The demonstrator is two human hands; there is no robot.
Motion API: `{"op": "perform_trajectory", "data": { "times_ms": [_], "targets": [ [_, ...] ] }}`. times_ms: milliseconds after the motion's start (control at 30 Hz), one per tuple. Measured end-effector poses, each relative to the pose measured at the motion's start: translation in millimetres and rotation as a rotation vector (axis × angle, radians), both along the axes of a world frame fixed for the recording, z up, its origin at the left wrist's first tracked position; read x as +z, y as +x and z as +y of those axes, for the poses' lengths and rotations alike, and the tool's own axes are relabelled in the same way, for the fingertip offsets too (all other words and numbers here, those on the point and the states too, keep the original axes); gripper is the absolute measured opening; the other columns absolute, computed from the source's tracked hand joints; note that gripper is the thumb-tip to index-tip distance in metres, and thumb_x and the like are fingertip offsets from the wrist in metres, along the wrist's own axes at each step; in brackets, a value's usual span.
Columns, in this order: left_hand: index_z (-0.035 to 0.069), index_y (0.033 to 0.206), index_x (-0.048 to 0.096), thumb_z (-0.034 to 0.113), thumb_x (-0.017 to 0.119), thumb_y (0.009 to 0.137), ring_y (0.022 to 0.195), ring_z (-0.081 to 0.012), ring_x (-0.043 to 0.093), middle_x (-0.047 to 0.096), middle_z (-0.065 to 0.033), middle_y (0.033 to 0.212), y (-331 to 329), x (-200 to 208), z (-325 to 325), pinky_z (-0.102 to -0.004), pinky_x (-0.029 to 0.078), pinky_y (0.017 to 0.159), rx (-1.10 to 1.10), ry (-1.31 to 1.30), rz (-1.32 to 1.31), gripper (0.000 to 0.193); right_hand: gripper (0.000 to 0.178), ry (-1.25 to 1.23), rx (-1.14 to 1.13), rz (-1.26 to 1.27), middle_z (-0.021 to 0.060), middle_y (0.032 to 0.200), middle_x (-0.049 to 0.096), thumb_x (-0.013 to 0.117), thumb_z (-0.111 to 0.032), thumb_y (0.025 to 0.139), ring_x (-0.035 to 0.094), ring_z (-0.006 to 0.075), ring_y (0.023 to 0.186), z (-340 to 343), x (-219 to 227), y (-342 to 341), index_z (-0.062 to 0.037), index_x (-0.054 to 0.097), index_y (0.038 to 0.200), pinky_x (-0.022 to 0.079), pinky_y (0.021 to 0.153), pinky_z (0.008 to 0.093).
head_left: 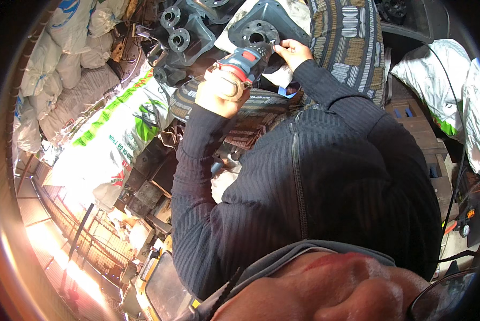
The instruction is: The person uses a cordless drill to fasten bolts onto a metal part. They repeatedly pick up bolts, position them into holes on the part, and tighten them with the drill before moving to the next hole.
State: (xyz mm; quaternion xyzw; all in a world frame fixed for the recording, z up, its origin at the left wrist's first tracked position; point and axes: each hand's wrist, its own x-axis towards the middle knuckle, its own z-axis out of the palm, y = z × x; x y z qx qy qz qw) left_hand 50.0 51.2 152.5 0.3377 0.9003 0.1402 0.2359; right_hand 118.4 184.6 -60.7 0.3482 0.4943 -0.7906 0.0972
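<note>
My left hand (pixel 218 99) is wrapped around a blue and red power drill (pixel 242 63), whose front end points up and right. Close to the drill's front end, my right hand (pixel 296 54) has thumb and fingers pinched together; what lies between them is too small to make out. Just beyond both hands is a dark grey metal housing (pixel 272 15) with a round flange (pixel 254 32), holed around its rim and open in the centre. The patterned trouser leg (pixel 347 48) lies to the right of it.
Several similar flanged housings (pixel 194 40) are grouped at the far left. A white and green sack (pixel 114 136) leans on the left, with stacked white sacks (pixel 47 69) behind. More white sacks (pixel 438 75) stand at the right, where a black cable (pixel 461 134) hangs down.
</note>
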Motion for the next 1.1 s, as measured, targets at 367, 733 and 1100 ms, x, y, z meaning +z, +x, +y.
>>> {"op": "perform_trajectory", "data": {
  "times_ms": [367, 733, 1100],
  "targets": [
    [0.008, 0.091, 0.062, 0.027, 0.068, 0.066, 0.074, -0.0282, 0.064, 0.065, -0.0109, 0.077, -14.1, 6.6, 27.3, -0.0365, 0.051, 0.067, -0.129, -0.192, 0.031, 0.032, 0.035, -0.018, 0.096, -0.057, 0.0083, 0.076, 0.064, 0.064, -0.02, 0.081, 0.057, 0.0093, 0.066, 0.5, 0.9, 0.0, 0.0069, 0.055, 0.102, 0.045, 0.06, 0.0234],
    [0.006, 0.113, 0.049, 0.025, 0.071, 0.064, 0.081, -0.0298, 0.063, 0.062, -0.0138, 0.095, -24.3, -17.0, 23.9, -0.0353, 0.051, 0.072, 0.036, -0.202, -0.189, 0.057, 0.027, 0.101, 0.169, -0.039, 0.0026, 0.062, 0.053, 0.061, -0.026, 0.083, 0.044, 0.0071, 0.056, 13.4, 19.2, -2.3, 0.0002, 0.059, 0.088, 0.037, 0.052, 0.0252],
    [0.004, 0.101, 0.057, 0.017, 0.07, 0.07, 0.073, -0.02, 0.058, 0.061, -0.0083, 0.086, -0.5, 6.3, 10.2, -0.0305, 0.046, 0.065, 0.236, 0.076, -0.284, 0.035, 0.021, -0.146, -0.29, 0.14, -0.0057, 0.064, 0.049, 0.062, -0.023, 0.084, 0.039, 0.0033, 0.053, 11.8, 30.1, -4.6, -0.0045, 0.062, 0.093, 0.033, 0.045, 0.022]
  ]
}}
